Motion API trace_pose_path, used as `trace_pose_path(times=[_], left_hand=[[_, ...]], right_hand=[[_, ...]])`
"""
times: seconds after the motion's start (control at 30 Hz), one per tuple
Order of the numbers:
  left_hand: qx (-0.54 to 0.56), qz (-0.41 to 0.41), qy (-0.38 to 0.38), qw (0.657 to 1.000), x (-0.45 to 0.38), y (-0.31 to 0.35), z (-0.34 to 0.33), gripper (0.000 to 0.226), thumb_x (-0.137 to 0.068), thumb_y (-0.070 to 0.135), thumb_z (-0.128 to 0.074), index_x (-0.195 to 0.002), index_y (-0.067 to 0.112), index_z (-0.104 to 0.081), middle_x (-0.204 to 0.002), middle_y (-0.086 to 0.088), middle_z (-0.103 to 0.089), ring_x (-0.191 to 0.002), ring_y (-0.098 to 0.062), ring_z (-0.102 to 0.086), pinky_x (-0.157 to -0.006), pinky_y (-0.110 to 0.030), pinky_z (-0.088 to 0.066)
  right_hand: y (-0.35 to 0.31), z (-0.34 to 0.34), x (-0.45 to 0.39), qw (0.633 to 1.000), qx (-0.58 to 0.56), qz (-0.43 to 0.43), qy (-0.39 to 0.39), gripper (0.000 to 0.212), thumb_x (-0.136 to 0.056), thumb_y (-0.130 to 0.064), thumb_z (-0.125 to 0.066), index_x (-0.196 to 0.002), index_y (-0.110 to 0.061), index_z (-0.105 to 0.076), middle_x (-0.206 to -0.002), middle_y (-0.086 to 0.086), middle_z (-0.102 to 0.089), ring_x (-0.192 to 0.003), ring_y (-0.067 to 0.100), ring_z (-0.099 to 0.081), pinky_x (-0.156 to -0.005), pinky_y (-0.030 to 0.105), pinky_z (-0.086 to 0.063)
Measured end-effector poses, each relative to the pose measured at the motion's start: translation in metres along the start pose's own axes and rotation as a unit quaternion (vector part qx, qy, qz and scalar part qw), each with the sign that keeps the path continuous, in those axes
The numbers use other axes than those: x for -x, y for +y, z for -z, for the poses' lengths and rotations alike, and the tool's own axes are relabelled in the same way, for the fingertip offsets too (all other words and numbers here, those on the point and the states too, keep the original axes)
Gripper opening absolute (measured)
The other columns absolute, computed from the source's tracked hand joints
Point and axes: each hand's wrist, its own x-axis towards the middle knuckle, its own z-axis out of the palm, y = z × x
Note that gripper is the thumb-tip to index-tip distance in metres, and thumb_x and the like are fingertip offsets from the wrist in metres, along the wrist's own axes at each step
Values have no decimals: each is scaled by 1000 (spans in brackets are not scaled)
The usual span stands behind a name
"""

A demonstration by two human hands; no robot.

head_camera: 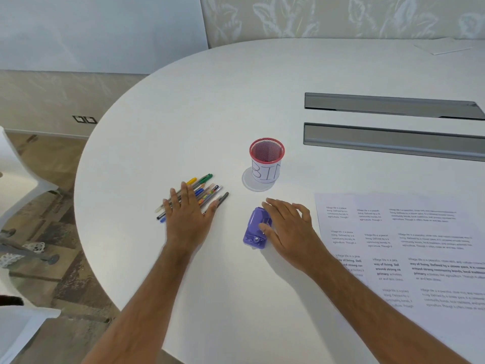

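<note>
Large white oval table point(210, 114), matte top, fills most of the room ahead. A person leans in from the near edge, both forearms bare.

Spread of white printed paper sheets point(420, 245) on the table's right side, overlapping, each with short blocks of text. Too blurred to read in full.

Two long grey metal flaps point(388, 106) set into the tabletop beyond the sheets, lying parallel, one behind the other.

Left hand point(187, 219): palm down, fingers straight and spread, lying flat on top of a loose bundle of coloured pens and pencils point(207, 187). Nothing grasped, only pressed. The bundle lies on the table left of centre, slanting up and to the right, its tips poking out past the fingertips.

Right hand point(291, 229): fingers relaxed and slightly bent, not closed round anything. Thumb touches the top of a small purple plastic hole punch point(253, 229); the index finger reaches past its far end.

Red wire-mesh pen cup point(266, 158) stands upright beyond both hands, a white paper label hand-lettered "BIN" wrapped round it. Apart from both pens and punch.

The punch sits flat between the hands, just left of the right palm.
</note>
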Motion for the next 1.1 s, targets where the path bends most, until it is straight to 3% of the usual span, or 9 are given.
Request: trace_pose_path(times=[0.13,0.3,0.6,0.77,0.93,1.1], left_hand=[[1,19,-4,1000,-7,-19,1,90,-101,67,-30,-163,2,-17,-173,-14,-17,-158,-41,-12,-127,-57,-7],[9,18,-7,1000,-8,-26,2,90,-102,67,-28,-164,3,-14,-173,-13,-14,-158,-41,-9,-127,-57,-5],[15,-16,24,999,-2,-2,24,95,-97,68,-18,-162,-1,-19,-173,-17,-15,-158,-44,-10,-124,-65,-6],[12,-96,65,993,10,45,32,89,-102,63,-28,-159,-6,-27,-169,-21,-24,-155,-49,-18,-123,-66,-10],[4,-186,68,980,35,103,31,92,-99,64,-25,-158,-7,-30,-168,-23,-27,-154,-49,-21,-123,-66,-15],[25,-243,50,968,57,158,24,94,-99,66,-20,-159,-5,-27,-169,-21,-24,-157,-45,-15,-127,-60,-11]], right_hand=[[5,1,5,1000,8,-10,-8,60,-106,-50,-36,-154,-15,-48,-162,-1,-47,-148,19,-44,-124,42,-21],[16,3,16,1000,14,-25,-1,63,-107,-48,-43,-156,-9,-46,-163,6,-47,-151,26,-44,-126,45,-25],[47,14,42,997,25,-65,-17,73,-109,-52,-40,-164,-6,-28,-173,8,-26,-161,26,-22,-132,43,-6],[71,27,61,993,43,-102,-33,77,-109,-55,-32,-166,-8,-14,-176,6,-9,-164,26,-7,-132,45,3],[99,40,82,989,39,-135,-45,81,-107,-59,-22,-167,-10,0,-177,3,7,-163,23,10,-129,40,14],[122,53,105,988,24,-147,-41,91,-98,-68,-5,-167,-11,1,-176,2,8,-163,23,12,-128,38,16]])
